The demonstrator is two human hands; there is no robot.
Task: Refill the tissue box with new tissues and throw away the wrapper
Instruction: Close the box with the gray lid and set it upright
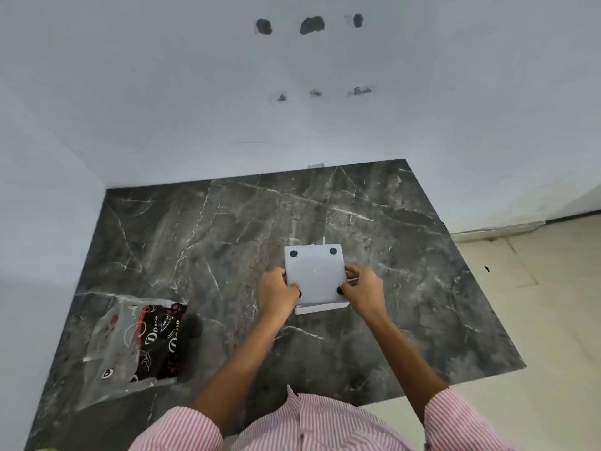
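A white square tissue box [314,271] stands upside down on the dark marble counter [208,242], its flat base with small black rubber feet facing up. My left hand [276,292] grips its left edge and my right hand [362,289] grips its right edge. A white lip shows under the base at the near side. The wrapper [136,340], clear plastic with a black and red printed panel, lies crumpled on the counter at the near left, apart from both hands. No tissues are visible.
A pale wall [292,109] with several holes rises behind the counter, and another wall closes the left side. Beige floor tiles [536,320] lie to the right of the counter edge. My striped pink sleeves fill the bottom of the view.
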